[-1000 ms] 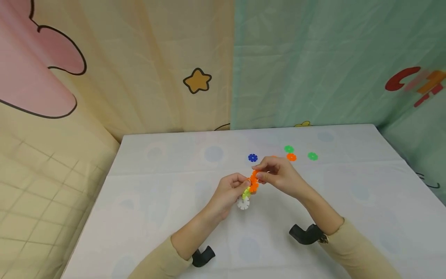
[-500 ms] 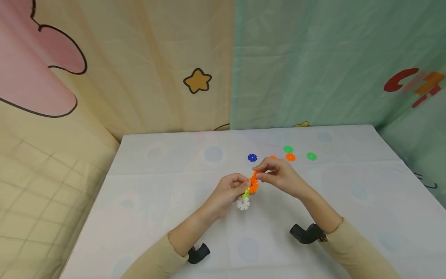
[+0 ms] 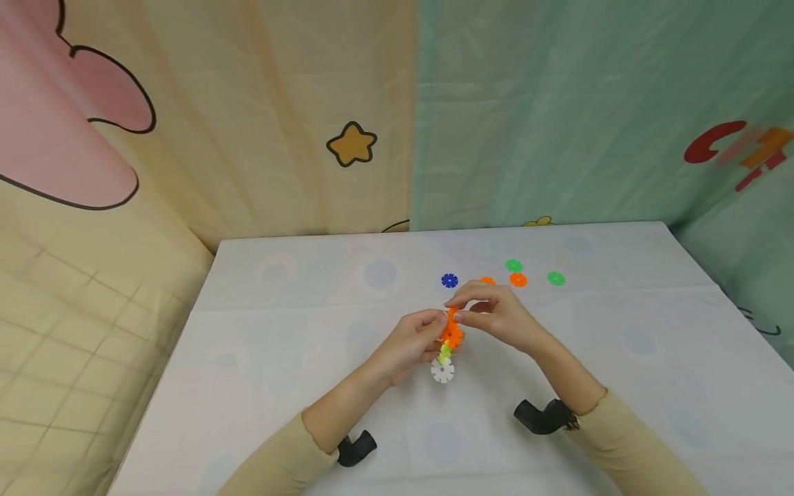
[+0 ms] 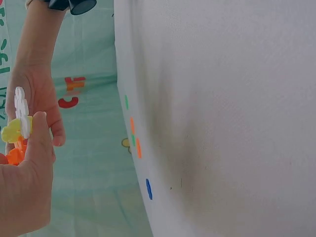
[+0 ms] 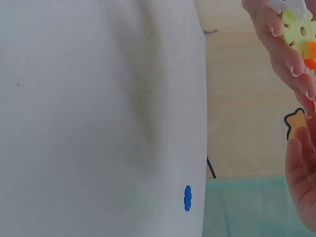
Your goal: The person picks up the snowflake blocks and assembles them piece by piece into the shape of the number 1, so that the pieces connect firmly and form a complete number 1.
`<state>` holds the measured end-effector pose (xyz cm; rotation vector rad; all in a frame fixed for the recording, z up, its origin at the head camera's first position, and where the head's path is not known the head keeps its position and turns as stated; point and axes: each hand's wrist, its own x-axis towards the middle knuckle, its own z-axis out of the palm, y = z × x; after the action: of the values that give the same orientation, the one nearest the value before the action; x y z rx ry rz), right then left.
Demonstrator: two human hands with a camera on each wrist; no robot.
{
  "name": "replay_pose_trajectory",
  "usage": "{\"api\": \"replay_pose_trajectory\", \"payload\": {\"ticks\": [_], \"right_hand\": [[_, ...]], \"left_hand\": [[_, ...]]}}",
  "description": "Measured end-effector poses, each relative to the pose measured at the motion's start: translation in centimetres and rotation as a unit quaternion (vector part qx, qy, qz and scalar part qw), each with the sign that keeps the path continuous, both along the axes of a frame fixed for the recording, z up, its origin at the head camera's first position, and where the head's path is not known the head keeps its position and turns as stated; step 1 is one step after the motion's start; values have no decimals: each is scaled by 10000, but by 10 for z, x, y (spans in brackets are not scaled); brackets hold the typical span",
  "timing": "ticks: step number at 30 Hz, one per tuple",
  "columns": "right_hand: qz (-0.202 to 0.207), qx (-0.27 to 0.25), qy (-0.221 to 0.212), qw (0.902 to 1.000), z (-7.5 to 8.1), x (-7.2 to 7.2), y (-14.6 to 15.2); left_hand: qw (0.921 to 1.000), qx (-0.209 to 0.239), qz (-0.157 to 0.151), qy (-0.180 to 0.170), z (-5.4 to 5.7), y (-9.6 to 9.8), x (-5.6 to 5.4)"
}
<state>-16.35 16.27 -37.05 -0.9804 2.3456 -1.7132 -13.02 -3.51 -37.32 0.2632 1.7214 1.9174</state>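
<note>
Between the two hands, above the table, is a chain of notched plastic discs joined edge to edge. Its upper part is orange, followed by a yellow disc and a white disc at the lower end. My left hand pinches the orange part from the left between thumb and fingers. With thumb and fingertips, my right hand pinches the topmost orange piece, partly hidden by the fingers. In the left wrist view the white disc and yellow disc stick up past the left thumb.
Loose discs lie toward the table's far side: a blue one, an orange one, green ones, and another orange disc behind the right hand. A white cloth covers the table; curtains hang behind.
The chain has turned to hang straighter, its white end shifting slightly down and right. More of the lower orange disc's face shows. The right fingers have moved slightly left; both hands keep their hold.
</note>
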Motion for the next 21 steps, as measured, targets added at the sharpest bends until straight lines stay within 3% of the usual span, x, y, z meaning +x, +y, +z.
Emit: {"api": "replay_pose_trajectory", "payload": {"ticks": [10,21], "right_hand": [[-19,35,-123,9999,-1,1,2],[-369,151,-532,9978,0,1,9]], "left_hand": [[9995,148,-175,221,0,3,0],[9990,-92,425,126,-1,7,-2]]}}
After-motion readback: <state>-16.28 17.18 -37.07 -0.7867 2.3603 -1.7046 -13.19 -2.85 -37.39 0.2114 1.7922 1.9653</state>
